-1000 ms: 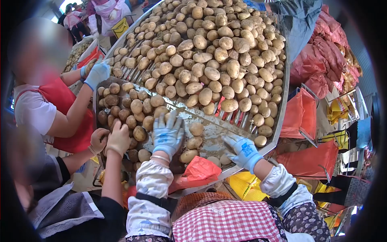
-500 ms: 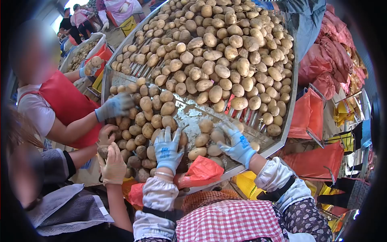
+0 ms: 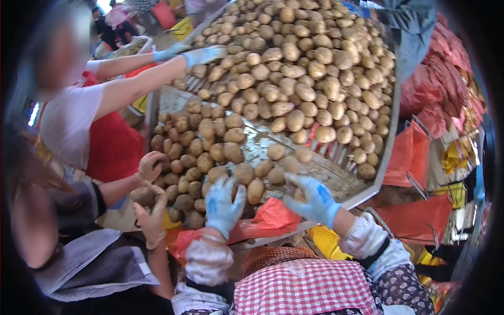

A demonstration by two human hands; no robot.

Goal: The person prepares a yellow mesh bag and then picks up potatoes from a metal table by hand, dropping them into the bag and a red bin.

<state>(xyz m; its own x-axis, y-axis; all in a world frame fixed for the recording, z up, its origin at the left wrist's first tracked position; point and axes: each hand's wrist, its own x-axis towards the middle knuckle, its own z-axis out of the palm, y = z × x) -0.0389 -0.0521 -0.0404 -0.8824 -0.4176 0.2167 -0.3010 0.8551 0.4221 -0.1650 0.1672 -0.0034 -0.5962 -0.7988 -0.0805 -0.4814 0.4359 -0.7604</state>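
Many potatoes (image 3: 310, 89) are heaped on a metal sorting table (image 3: 336, 184). My left hand (image 3: 223, 207), in a light blue glove, is at the front edge beside several potatoes, its fingers apart and no potato in its grip. My right hand (image 3: 314, 199), gloved the same way, has its fingers spread and curved beside a potato, near the table's right front edge. Between my hands lie several loose potatoes (image 3: 255, 191). Red plastic (image 3: 275, 215) covers part of the front edge just below them.
A person in a red apron (image 3: 113, 144) reaches over the table from the left. Another person's hand (image 3: 152, 215) holds a potato at the lower left. Red bags (image 3: 407, 157) hang along the right side, with stacked red sacks (image 3: 433, 79) behind.
My left hand has drawn back toward the edge, and potatoes between my hands have shifted. The red-aproned person's arms now reach farther across the table. The whole view has shifted slightly.
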